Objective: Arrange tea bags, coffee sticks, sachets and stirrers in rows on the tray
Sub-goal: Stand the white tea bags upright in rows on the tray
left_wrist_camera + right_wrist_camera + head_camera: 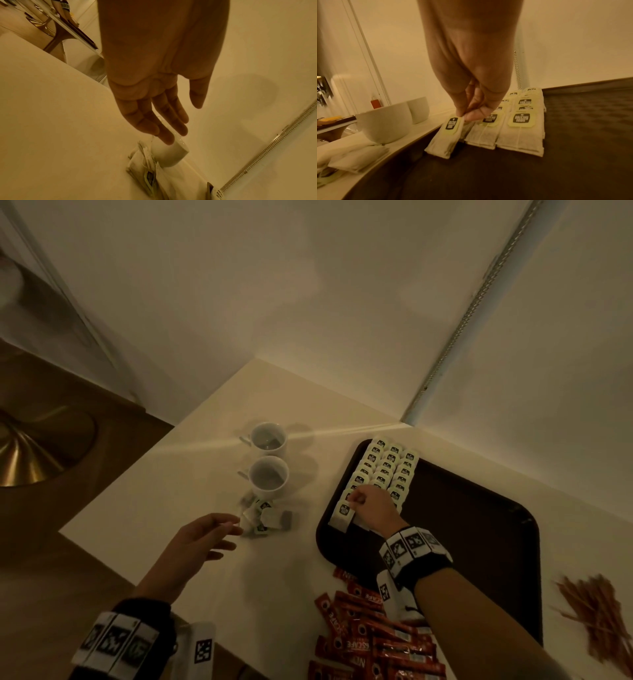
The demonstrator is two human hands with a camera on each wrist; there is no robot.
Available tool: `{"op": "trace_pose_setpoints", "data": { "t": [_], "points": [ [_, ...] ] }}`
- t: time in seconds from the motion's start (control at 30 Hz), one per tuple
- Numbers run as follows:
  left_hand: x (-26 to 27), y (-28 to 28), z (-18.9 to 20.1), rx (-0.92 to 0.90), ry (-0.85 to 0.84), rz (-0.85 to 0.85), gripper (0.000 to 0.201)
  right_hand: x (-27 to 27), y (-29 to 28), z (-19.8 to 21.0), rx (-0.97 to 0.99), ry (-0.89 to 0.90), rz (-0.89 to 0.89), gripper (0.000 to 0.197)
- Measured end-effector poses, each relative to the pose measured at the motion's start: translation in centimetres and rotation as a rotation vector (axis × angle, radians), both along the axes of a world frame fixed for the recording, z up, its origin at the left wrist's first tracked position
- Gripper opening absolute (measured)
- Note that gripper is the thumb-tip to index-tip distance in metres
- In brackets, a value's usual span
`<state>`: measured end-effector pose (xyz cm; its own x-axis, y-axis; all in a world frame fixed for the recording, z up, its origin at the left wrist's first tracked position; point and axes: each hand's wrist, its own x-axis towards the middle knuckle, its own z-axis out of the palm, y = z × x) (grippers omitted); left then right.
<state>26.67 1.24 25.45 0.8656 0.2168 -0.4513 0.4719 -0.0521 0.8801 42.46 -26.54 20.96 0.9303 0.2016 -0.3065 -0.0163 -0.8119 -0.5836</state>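
- Desk: it carries everything. Coffee sticks lie in a loose heap under the right forearm, and stirrers lie well off to that arm's outer side; both stay out of this step.
- Tray: three rows of tea bags run away from the right hand along the tray's left part. Keep each new bag in line with its row, label up.
- Right hand: thumb and fingers pinch the top edge of one tea bag at the near end of the leftmost row. Lower it flat, butted against its neighbour, then release.
- Left hand: fingers extended and relaxed, holding nothing, tips just short of the loose tea bags in front of the two cups. Take one bag only, by its edge.
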Motion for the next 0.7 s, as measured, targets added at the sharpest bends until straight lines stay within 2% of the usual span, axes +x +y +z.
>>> {"op": "trace_pose_setpoints", "data": {
  "t": [0.27,0.37,0.43,0.5,0.6,0.63,0.7],
  "points": [
    [0.6,-0.4,-0.2,0.015,-0.013,0.000,0.016,0.3,0.2,-0.7,0.055,-0.083,-0.074,0.004],
    [1.2,-0.4,-0.9,0.236,-0.059,-0.005,0.008,-0.5,0.9,0.3,0.110,-0.157,-0.008,0.005],
    [1.8,-0.1,-1.8,0.459,-0.110,-0.045,0.015,-1.8,1.6,0.9,0.190,-0.146,0.083,0.003],
    [2.7,-0.3,-2.8,0.594,-0.161,-0.164,0.029,-3.4,2.4,1.1,0.240,-0.110,0.161,0.008],
    [4.4,-1.6,-4.2,0.756,-0.171,-0.410,0.038,-5.2,3.5,0.8,0.196,-0.061,0.260,0.013],
    [4.8,-1.9,-4.4,0.788,-0.144,-0.421,0.039,-5.5,4.0,0.7,0.176,-0.047,0.296,0.018],
    [5.6,-2.2,-5.4,0.805,-0.103,-0.305,0.041,-5.6,5.5,0.2,0.129,-0.024,0.345,0.025]
  ]
}}
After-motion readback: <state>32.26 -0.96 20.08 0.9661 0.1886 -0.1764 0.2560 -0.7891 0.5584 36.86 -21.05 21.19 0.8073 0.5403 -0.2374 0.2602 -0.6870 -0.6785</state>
